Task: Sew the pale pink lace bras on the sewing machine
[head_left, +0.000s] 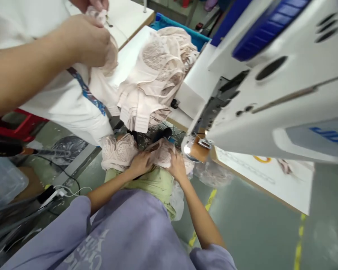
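Note:
A beige lace bra lies across my lap over light green fabric. My left hand grips it near the middle, fingers curled on the cloth. At its other side my right hand holds the edge of the cup, thumb and fingers around the fabric. More beige lace cups rest on my left thigh; whether they belong to the same bra I cannot tell. Beyond my knees, a pile of beige bras hangs over the front edge of the white table.
A white sewing machine with a blue handwheel looms close on the right. At the left, a co-worker's hand holds beige lace. A blue bin stands behind the pile. Cables and a plastic box are at lower left.

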`<act>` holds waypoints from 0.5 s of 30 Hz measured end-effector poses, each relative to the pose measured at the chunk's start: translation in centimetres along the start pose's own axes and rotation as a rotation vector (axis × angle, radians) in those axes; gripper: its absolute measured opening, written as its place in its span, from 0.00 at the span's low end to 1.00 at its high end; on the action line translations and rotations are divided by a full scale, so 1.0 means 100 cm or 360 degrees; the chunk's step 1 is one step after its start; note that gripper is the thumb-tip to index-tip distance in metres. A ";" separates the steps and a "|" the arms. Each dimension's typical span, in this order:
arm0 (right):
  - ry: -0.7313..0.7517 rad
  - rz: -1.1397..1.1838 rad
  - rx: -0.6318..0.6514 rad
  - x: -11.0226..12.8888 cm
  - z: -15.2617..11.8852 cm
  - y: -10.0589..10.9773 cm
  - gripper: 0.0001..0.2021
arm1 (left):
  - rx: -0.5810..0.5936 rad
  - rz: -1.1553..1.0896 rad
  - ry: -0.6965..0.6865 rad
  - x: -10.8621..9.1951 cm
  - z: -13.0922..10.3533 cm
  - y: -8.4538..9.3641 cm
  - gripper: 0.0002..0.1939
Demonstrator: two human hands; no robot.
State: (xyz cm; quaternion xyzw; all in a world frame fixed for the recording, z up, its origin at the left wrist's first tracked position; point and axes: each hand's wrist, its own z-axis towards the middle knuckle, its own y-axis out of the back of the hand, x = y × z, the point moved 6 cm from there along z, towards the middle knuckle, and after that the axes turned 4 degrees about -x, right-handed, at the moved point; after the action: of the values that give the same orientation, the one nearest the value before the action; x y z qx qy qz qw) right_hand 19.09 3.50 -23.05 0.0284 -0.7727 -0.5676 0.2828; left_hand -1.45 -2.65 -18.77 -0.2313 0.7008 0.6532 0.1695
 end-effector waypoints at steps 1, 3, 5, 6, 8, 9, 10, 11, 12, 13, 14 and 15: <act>-0.0038 0.0021 -0.0005 -0.003 -0.003 -0.002 0.48 | -0.0050 0.0045 0.0119 0.023 -0.003 0.018 0.13; -0.0096 0.0058 0.0033 -0.006 -0.012 -0.005 0.52 | -0.0165 0.0179 0.0448 0.075 -0.013 0.059 0.14; -0.0102 0.0097 0.0033 0.001 -0.017 -0.002 0.53 | -0.0201 0.0302 0.0750 0.121 -0.028 0.093 0.13; -0.0090 0.0136 -0.0028 0.009 -0.018 0.003 0.52 | -0.0177 0.0334 0.0847 0.137 -0.034 0.104 0.13; -0.0012 0.0283 -0.0189 0.036 -0.016 0.016 0.48 | -0.0097 0.0357 0.0938 0.149 -0.046 0.114 0.13; 0.0042 0.0377 -0.0226 0.054 -0.014 0.021 0.45 | -0.0059 0.0352 0.0938 0.145 -0.050 0.114 0.13; 0.0103 0.0473 -0.0215 0.074 -0.012 0.023 0.43 | -0.0028 0.0338 0.0910 0.135 -0.054 0.112 0.15; 0.0175 0.0562 -0.0160 0.094 -0.010 0.024 0.43 | 0.0002 0.0311 0.0852 0.119 -0.057 0.109 0.17; 0.0261 0.0639 -0.0071 0.114 -0.010 0.024 0.42 | 0.0033 0.0272 0.0766 0.098 -0.059 0.104 0.19; 0.0368 0.0700 0.0045 0.132 -0.010 0.024 0.39 | 0.0077 0.0215 0.0646 0.074 -0.060 0.100 0.20; 0.0481 0.0744 0.0175 0.147 -0.013 0.026 0.34 | 0.0136 0.0141 0.0497 0.050 -0.060 0.096 0.21; 0.0584 0.0768 0.0292 0.158 -0.017 0.031 0.26 | 0.0195 0.0065 0.0336 0.027 -0.059 0.093 0.20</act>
State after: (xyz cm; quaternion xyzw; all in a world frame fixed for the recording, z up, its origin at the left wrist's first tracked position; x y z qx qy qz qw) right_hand 7.53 -2.60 -13.58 -0.0284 -0.7412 -0.3976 0.5401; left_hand -8.39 -8.42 -11.85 -0.2737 0.7579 0.5845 0.0951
